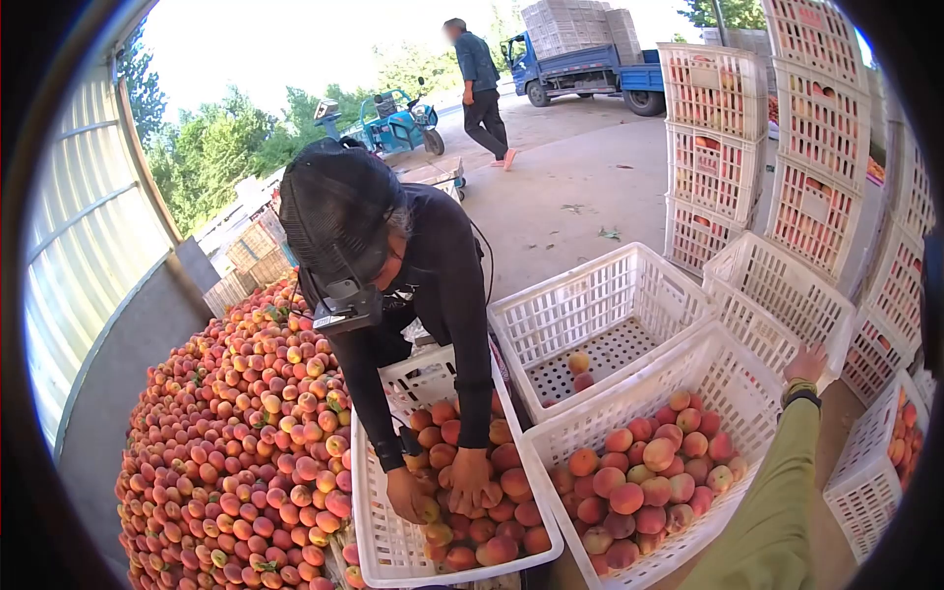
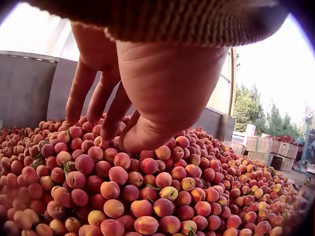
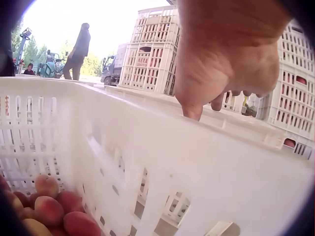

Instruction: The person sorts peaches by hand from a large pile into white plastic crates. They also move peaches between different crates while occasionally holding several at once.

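In the left wrist view my left hand (image 2: 152, 93) hangs palm down over a large heap of peaches (image 2: 140, 209), fingers apart and slightly bent, holding nothing; whether the fingertips touch the fruit I cannot tell. The head view does not show this hand. My right hand (image 1: 806, 366), below a green sleeve, reaches past the right side of a white crate (image 1: 728, 369) partly filled with peaches (image 1: 639, 472). From the right wrist, the same hand (image 3: 224, 66) is above and beyond the crate's rim (image 3: 162, 115), thumb pointing down; contact with the rim is unclear.
A person in black (image 1: 433, 256) bends over another peach crate (image 1: 369, 511), both hands among the fruit. A crate (image 1: 551, 324) holding a few peaches and tall crate stacks (image 1: 713, 138) stand beyond. Farther off are a walking person (image 1: 479, 84), a blue three-wheeler (image 1: 393, 128) and a truck (image 1: 590, 74).
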`<state>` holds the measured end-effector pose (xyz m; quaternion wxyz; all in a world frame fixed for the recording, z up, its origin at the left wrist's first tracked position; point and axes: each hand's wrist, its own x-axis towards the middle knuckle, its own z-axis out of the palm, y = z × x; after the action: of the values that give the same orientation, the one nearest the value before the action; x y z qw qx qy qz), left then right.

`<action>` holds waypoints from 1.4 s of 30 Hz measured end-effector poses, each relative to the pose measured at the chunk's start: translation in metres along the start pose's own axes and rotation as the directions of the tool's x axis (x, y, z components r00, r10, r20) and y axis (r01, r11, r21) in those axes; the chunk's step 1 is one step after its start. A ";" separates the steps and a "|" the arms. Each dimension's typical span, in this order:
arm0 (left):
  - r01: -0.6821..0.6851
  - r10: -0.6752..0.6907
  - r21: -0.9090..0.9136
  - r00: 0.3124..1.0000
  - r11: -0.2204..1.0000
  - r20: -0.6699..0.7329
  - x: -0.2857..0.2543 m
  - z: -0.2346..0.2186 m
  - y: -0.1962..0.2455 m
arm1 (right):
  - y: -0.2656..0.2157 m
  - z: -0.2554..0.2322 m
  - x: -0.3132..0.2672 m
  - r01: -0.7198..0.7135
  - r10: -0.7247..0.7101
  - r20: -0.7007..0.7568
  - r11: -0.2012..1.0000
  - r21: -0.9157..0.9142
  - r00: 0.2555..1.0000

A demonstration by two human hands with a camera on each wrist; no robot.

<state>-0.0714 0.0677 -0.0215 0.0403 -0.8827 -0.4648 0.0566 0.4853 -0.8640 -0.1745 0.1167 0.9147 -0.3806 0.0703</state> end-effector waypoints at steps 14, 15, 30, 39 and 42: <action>0.157 -0.157 -0.028 0.988 0.987 -0.001 -0.047 0.027 -0.062 | 0.041 0.127 0.059 0.174 -0.182 -0.016 0.911 0.375 0.983; 0.184 -0.184 -0.035 0.983 0.982 -0.004 -0.053 0.030 -0.075 | 0.044 0.124 0.056 0.206 -0.238 0.036 0.897 0.391 0.971; 0.249 -0.409 -0.468 0.869 0.848 -0.277 -0.105 0.153 -0.241 | 0.116 0.123 0.057 -0.350 -0.359 0.486 0.382 0.855 0.797; -0.302 -0.059 -0.864 0.933 0.403 -0.354 -0.079 -0.031 0.021 | 0.011 -0.021 -0.055 0.314 -0.252 -0.192 0.827 0.467 0.949; -0.418 0.141 -0.901 0.905 0.118 -0.401 -0.092 -0.065 0.078 | -0.044 -0.093 -0.102 0.486 -0.349 -0.354 0.451 0.748 0.868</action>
<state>-0.0500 -0.0533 0.0391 -0.4924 -0.7725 -0.2087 -0.3423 0.4421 -0.7400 -0.1145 -0.2785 0.9185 -0.0569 0.2750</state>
